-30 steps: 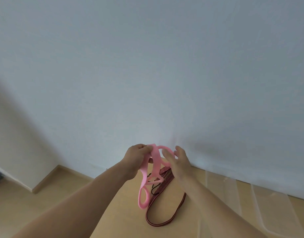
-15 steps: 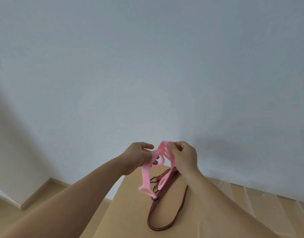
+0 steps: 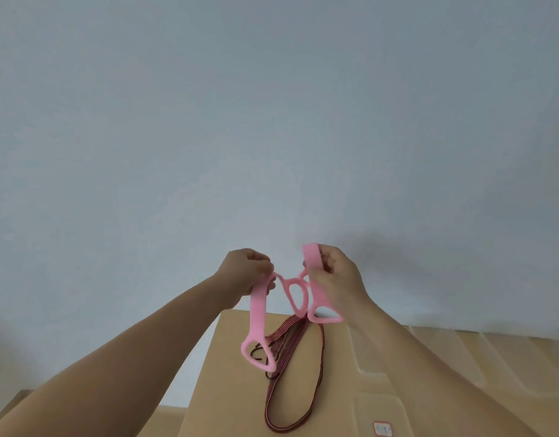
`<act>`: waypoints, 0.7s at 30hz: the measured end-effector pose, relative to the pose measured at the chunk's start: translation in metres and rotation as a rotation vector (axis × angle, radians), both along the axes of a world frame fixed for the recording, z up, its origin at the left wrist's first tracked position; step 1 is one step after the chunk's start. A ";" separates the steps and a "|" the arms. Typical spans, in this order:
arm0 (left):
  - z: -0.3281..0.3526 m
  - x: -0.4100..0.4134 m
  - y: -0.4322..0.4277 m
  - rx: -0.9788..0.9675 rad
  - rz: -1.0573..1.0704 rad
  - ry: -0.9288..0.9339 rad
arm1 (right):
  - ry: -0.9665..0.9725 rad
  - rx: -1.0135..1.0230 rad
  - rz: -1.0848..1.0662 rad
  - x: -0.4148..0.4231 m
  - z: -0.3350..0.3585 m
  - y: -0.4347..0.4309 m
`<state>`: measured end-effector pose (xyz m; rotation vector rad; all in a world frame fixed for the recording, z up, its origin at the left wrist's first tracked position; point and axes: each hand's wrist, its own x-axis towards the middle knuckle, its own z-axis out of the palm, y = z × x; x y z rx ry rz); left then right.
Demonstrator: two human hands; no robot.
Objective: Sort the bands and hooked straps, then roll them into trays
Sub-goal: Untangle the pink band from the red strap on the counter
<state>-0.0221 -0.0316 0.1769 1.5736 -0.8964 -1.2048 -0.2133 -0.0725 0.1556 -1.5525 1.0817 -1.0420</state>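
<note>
Pinching pink band (image 3: 258, 310) in left grip (image 3: 246, 272) and right grip (image 3: 338, 279) above hooked strap (image 3: 292, 335); risking dangling loop (image 3: 244, 351) snagging its apparent hook (image 3: 255, 349).

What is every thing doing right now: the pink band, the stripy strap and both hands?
Pink band: held up by both hands, unrolled, its loops hanging down.
Stripy strap: lying loose on the tan table, not rolled.
Left hand: grips one part of the pink band.
Right hand: grips the other end of it.
</note>
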 end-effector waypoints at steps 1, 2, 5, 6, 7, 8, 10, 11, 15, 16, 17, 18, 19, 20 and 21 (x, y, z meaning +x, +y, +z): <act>0.002 -0.001 -0.002 0.008 -0.019 0.083 | -0.008 -0.006 -0.055 -0.002 0.000 0.002; 0.004 -0.003 -0.002 0.022 -0.057 0.145 | -0.023 -0.019 -0.115 -0.006 0.001 0.004; 0.006 -0.005 -0.003 0.039 -0.217 0.218 | 0.010 -0.052 -0.215 -0.020 0.004 0.006; 0.006 -0.006 -0.004 0.029 -0.266 0.214 | 0.036 -0.070 -0.214 -0.023 0.004 0.007; 0.005 -0.009 -0.004 0.013 -0.303 0.188 | 0.066 -0.095 -0.209 -0.025 0.004 0.008; 0.004 -0.011 -0.004 -0.008 -0.322 0.139 | 0.098 -0.128 -0.210 -0.026 0.003 0.009; 0.001 -0.019 -0.006 -0.071 -0.305 0.022 | 0.176 -0.198 -0.247 -0.029 0.001 0.012; 0.000 -0.023 -0.006 -0.105 -0.284 -0.005 | 0.201 -0.228 -0.265 -0.032 -0.001 0.012; 0.002 -0.028 -0.007 -0.145 -0.259 0.141 | 0.106 -0.152 -0.200 -0.038 -0.005 0.020; 0.003 -0.027 -0.007 -0.129 -0.255 0.187 | 0.052 -0.118 -0.194 -0.038 -0.007 0.023; 0.005 -0.026 -0.007 -0.113 -0.252 0.243 | 0.022 -0.108 -0.208 -0.037 -0.010 0.026; 0.006 -0.025 -0.006 -0.097 -0.252 0.307 | 0.012 -0.117 -0.235 -0.036 -0.013 0.029; 0.007 -0.025 -0.005 -0.083 -0.259 0.369 | 0.001 -0.128 -0.267 -0.035 -0.015 0.031; 0.009 -0.025 -0.004 -0.071 -0.276 0.415 | -0.023 -0.133 -0.303 -0.033 -0.015 0.034; 0.010 -0.025 -0.002 -0.062 -0.305 0.441 | -0.054 -0.138 -0.341 -0.031 -0.014 0.035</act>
